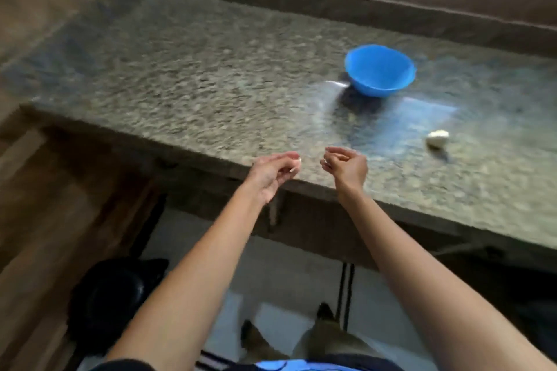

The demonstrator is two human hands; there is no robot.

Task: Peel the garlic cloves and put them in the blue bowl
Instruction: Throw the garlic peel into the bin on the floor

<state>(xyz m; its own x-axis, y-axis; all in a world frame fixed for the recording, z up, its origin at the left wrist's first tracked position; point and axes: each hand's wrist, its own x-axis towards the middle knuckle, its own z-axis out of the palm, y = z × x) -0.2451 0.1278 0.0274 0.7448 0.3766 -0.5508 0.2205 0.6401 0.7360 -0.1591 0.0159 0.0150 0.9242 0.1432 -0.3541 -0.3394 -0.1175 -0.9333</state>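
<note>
Both my forearms are reaching out from the near edge of the scene, bare, over a pale floor and toward the near lip of the speckled stone counter (187,69). My left hand (272,173) is curling closed just above that lip, fingertips pinching a small pale piece that is probably a garlic clove (297,163), though the blur is making it hard to be sure. My right hand (346,167) is hovering just to the right of it, apart from it, its fingers drawn together on a pale scrap (324,163); I cannot tell whether that is skin or clove. Farther out and to the right, the blue bowl (380,69) is sitting upright on the counter. Nearer and further right, well apart from the bowl, a whitish garlic lump (437,138) is lying on the stone.
</note>
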